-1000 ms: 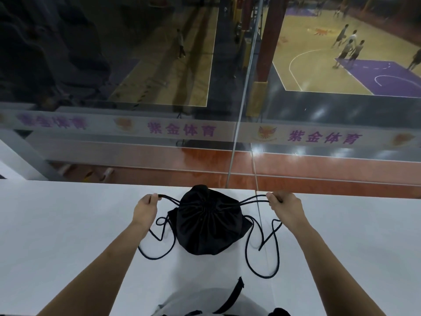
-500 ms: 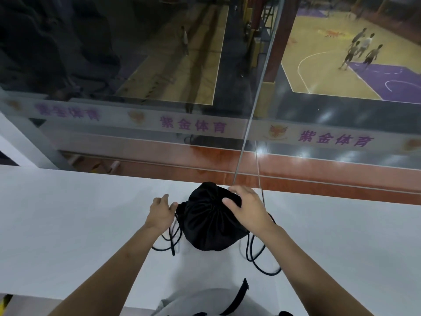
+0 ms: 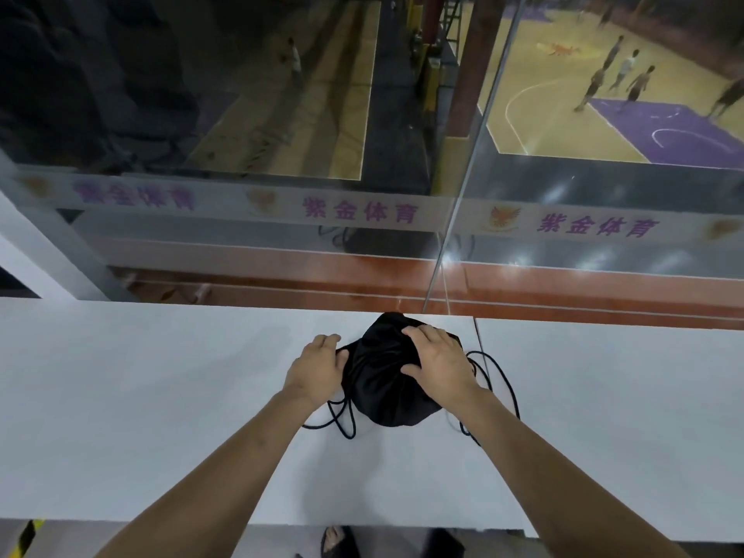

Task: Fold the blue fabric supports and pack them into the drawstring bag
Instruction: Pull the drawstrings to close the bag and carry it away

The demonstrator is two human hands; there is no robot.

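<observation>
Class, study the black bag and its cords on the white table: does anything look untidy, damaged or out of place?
Nothing looks damaged. The black drawstring bag sits bunched on the white table with both hands on it; its cords trail in loose loops on either side. No blue fabric shows.

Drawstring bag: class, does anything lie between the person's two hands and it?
Nothing visible does. The right hand rests directly on the drawstring bag, and the left hand is against its left side; only loose cords trail on the white table.

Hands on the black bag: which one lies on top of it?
The right hand, spread over the drawstring bag; the left hand only presses its side.
</observation>
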